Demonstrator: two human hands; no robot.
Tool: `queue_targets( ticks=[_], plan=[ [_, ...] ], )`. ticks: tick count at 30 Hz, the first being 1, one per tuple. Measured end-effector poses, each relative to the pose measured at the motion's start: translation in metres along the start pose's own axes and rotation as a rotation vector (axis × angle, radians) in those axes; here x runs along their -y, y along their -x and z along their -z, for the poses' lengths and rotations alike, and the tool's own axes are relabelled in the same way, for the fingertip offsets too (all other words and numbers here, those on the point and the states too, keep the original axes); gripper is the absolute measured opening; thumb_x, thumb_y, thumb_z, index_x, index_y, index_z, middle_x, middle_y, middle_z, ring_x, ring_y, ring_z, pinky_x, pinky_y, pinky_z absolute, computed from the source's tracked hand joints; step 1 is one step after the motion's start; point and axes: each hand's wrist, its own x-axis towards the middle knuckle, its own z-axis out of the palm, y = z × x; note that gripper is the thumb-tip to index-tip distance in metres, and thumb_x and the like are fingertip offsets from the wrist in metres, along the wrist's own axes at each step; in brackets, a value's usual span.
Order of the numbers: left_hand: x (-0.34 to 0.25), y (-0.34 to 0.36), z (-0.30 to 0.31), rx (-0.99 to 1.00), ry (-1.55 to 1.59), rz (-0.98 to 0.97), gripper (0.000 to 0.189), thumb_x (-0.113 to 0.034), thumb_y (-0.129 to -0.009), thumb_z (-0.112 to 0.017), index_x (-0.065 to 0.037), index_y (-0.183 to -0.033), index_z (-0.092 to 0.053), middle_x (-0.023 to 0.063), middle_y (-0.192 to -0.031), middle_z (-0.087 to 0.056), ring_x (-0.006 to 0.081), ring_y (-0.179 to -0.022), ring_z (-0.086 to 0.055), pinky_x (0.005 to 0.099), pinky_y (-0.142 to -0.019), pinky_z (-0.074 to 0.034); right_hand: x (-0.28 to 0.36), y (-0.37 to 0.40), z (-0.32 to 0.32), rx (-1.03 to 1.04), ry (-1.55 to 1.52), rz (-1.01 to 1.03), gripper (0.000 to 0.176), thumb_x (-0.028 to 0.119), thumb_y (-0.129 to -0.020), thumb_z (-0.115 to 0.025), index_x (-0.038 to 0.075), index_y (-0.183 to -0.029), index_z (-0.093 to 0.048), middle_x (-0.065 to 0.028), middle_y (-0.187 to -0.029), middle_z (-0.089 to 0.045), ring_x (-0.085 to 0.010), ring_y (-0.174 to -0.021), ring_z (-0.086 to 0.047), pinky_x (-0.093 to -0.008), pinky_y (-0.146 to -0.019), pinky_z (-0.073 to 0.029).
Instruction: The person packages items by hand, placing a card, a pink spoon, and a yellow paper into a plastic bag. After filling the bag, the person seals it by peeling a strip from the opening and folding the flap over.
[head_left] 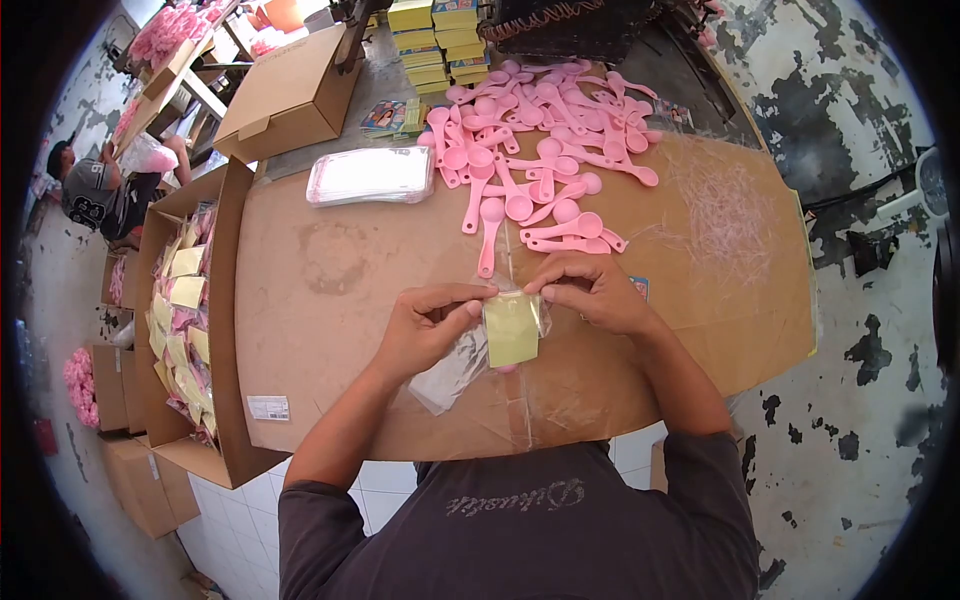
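Head view showed a yellow card [511,329] inside a clear plastic bag [455,372] at the centre of the frame, lying on the cardboard sheet [330,290]. The left hand [430,325] pinched the bag's top edge with thumb and forefinger; the right hand [590,290] gripped the same edge from the other side. Above them lay a heap of pink spoons [540,150], with a stack of clear bags [370,175] to its left. At the left edge stood an open box of packed bags [185,320].

Left hand [432,325] and right hand [590,293] pinch yellow card [511,329].
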Motion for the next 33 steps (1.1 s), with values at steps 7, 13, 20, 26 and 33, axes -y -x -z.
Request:
queue_targets(
  ticks=[7, 13, 20, 26, 33],
  plan=[
    [0.007, -0.002, -0.002, -0.019, 0.046, 0.09, 0.024, -0.011, -0.102, -0.069, 0.002, -0.122, -0.075, 0.0074, -0.102, -0.076, 0.0091, -0.09, -0.069, 0.0251, -0.078, -0.058, -0.004, 0.0, -0.002, 0.005, -0.001, -0.008, 0.016, 0.009, -0.098, -0.073, 0.0, -0.111, -0.076, -0.0038, -0.107, -0.071, -0.0101, -0.095, -0.065, -0.0273, -0.084, -0.052],
    [0.004, -0.003, -0.005, -0.037, 0.043, 0.123, 0.026, -0.006, -0.103, -0.066, 0.002, -0.127, -0.072, 0.0083, -0.105, -0.077, 0.0094, -0.092, -0.07, 0.0246, -0.081, -0.058, -0.002, 0.002, -0.008, -0.029, 0.065, 0.045, 0.031, 0.007, -0.096, -0.074, 0.002, -0.125, -0.068, -0.0034, -0.106, -0.069, -0.01, -0.094, -0.065, -0.0266, -0.083, -0.053],
    [-0.02, 0.002, -0.02, -0.083, 0.147, 0.005, 0.029, -0.004, -0.101, -0.068, 0.005, -0.128, -0.068, 0.01, -0.116, -0.075, 0.0127, -0.102, -0.07, 0.0279, -0.088, -0.058, 0.016, 0.013, -0.013, 0.077, 0.12, -0.056, 0.048, 0.006, -0.094, -0.075, 0.002, -0.139, -0.057, -0.0035, -0.105, -0.068, -0.01, -0.096, -0.064, -0.0262, -0.082, -0.052],
    [-0.023, 0.025, 0.016, 0.048, -0.065, 0.132, 0.018, -0.006, -0.099, -0.071, 0.004, -0.114, -0.067, 0.0084, -0.101, -0.074, 0.0137, -0.089, -0.073, 0.0289, -0.079, -0.061, 0.037, 0.031, -0.011, -0.001, 0.24, 0.059, 0.04, 0.008, -0.094, -0.075, 0.003, -0.131, -0.063, -0.0066, -0.105, -0.068, -0.0168, -0.098, -0.067, -0.0339, -0.088, -0.054],
    [-0.025, 0.087, 0.108, -0.567, 0.653, -0.58, 0.06, -0.041, -0.111, -0.047, -0.001, -0.155, -0.041, 0.0195, -0.148, -0.056, 0.0239, -0.124, -0.065, 0.0392, -0.104, -0.056, 0.022, 0.082, 0.034, -0.422, 0.916, 0.055, 0.039, 0.01, -0.089, -0.076, 0.001, -0.125, -0.067, -0.0159, -0.117, -0.064, -0.0353, -0.112, -0.062, -0.0428, -0.099, -0.05]
  ],
)
